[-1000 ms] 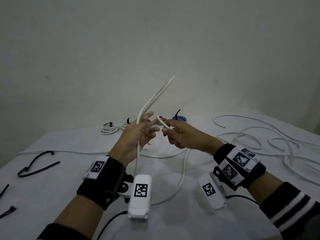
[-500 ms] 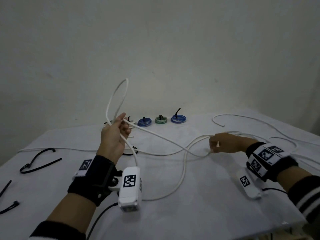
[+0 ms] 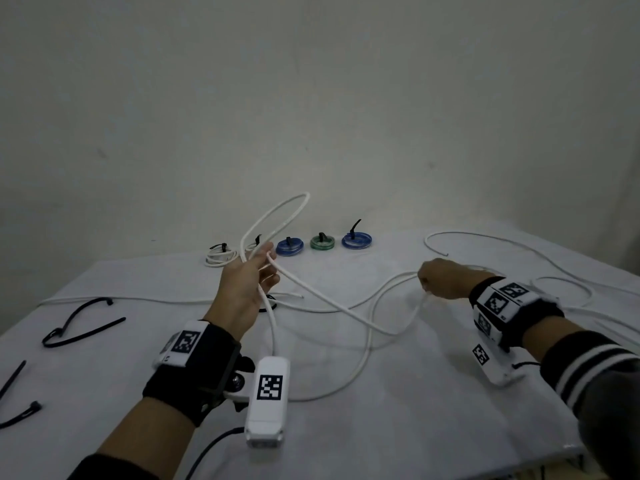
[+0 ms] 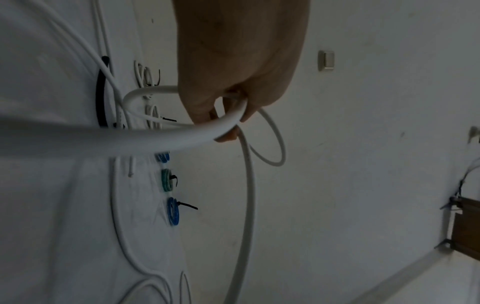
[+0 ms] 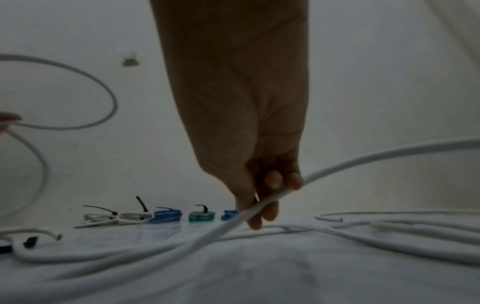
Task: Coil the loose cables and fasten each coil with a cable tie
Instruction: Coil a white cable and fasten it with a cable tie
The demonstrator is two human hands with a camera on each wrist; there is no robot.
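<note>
A long white cable (image 3: 346, 306) runs between both hands over the white table (image 3: 104, 393). My left hand (image 3: 256, 268) is raised and pinches the cable where a first loop (image 3: 277, 216) stands up above the fingers; the left wrist view shows the fingers (image 4: 228, 115) curled round that white cable (image 4: 182, 135). Low over the table to the right, my right hand (image 3: 429, 278) grips the same cable further along, its fingers (image 5: 270, 185) wrapped on the white cable (image 5: 337, 166).
Tied coils line the back edge: a white one (image 3: 218, 256), two blue (image 3: 289, 246) (image 3: 356, 240) and a green one (image 3: 322, 241). Loose black cable ties (image 3: 76, 323) (image 3: 17, 407) lie at the left. More loose white cable (image 3: 519, 258) sprawls on the right.
The hands, close together a second ago, have parted. My right hand slid right along the cable and down towards the table. The straight cable end over my left hand has become a loop.
</note>
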